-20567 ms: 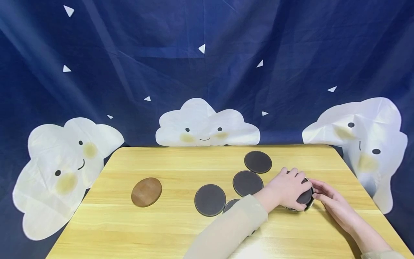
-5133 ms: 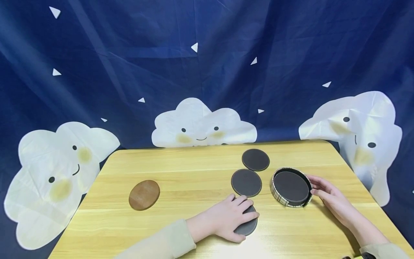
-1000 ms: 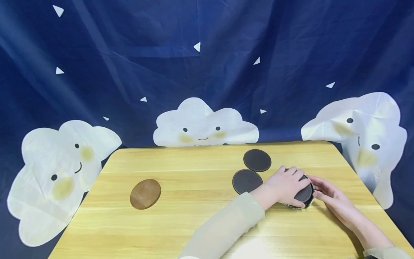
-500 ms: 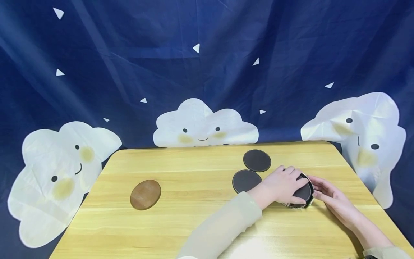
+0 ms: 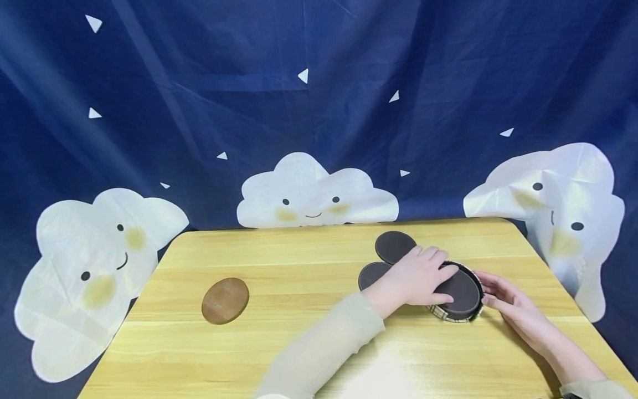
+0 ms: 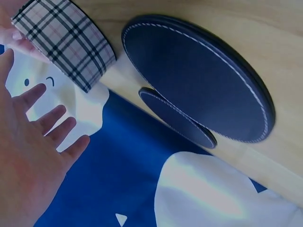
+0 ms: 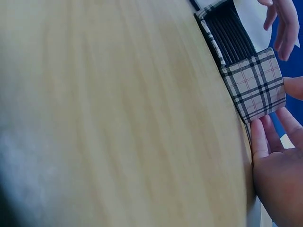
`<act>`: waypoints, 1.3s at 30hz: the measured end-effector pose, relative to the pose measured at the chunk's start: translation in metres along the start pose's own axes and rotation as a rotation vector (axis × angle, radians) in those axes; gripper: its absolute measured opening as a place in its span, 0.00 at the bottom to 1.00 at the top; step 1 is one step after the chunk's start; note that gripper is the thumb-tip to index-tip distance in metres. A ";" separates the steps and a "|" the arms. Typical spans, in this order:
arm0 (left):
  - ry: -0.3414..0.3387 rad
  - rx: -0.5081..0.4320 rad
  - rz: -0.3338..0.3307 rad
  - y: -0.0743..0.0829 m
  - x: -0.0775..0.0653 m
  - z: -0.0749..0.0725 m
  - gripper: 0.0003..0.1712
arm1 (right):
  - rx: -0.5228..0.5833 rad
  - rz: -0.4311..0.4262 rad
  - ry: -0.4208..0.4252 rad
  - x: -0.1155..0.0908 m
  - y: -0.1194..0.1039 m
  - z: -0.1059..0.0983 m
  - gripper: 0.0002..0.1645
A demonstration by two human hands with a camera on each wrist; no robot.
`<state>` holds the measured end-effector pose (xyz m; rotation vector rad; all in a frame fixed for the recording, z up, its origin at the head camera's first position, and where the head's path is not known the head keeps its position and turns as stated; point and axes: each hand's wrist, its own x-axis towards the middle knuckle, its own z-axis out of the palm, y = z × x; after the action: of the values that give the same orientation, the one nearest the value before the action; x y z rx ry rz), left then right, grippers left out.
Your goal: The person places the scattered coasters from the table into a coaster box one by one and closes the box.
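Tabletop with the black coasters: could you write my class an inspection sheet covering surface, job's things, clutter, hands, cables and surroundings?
Surface: wood-grain tabletop, bright glare on the near side.
Job's things: plaid holder containing stacked black coasters; two loose black coasters beside it.
Clutter: brown disc, lying apart.
Hands: left hand over the holder, fingers extended, contact unclear; right hand holding its side.
Cables: nothing seen.
Surroundings: blue curtain with smiling white clouds.

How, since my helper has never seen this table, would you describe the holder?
Find the wooden table; right of its middle, between the left hand and right hand, stands a round holder. Dark discs are stacked inside. Its raised plaid wall sets it apart from the flat loose discs.
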<state>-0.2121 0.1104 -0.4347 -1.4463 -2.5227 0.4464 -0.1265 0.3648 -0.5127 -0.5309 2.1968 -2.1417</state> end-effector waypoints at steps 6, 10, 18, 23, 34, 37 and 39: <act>0.010 0.007 -0.005 -0.016 -0.019 0.004 0.39 | 0.021 0.002 0.001 0.000 0.003 0.000 0.36; 0.023 0.003 -0.013 -0.025 -0.032 0.009 0.39 | 0.024 -0.007 0.004 0.000 0.004 -0.001 0.36; 0.050 -0.015 -0.014 -0.033 -0.047 0.025 0.37 | 0.014 -0.006 0.011 -0.001 0.003 -0.001 0.36; 0.042 -0.034 -0.017 -0.034 -0.055 0.038 0.37 | 0.034 -0.004 0.011 -0.001 0.004 -0.001 0.36; 0.037 -0.038 -0.023 -0.036 -0.064 0.059 0.38 | 0.046 -0.019 0.003 0.001 0.003 0.000 0.37; 0.024 -0.042 -0.026 -0.036 -0.064 0.063 0.38 | 0.052 -0.018 0.001 0.001 0.002 0.000 0.37; 0.008 -0.044 -0.026 -0.036 -0.064 0.064 0.38 | 0.056 -0.014 0.000 0.001 0.002 0.000 0.37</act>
<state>-0.2290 0.0275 -0.4836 -1.4259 -2.5574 0.3834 -0.1279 0.3643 -0.5147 -0.5452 2.1322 -2.2025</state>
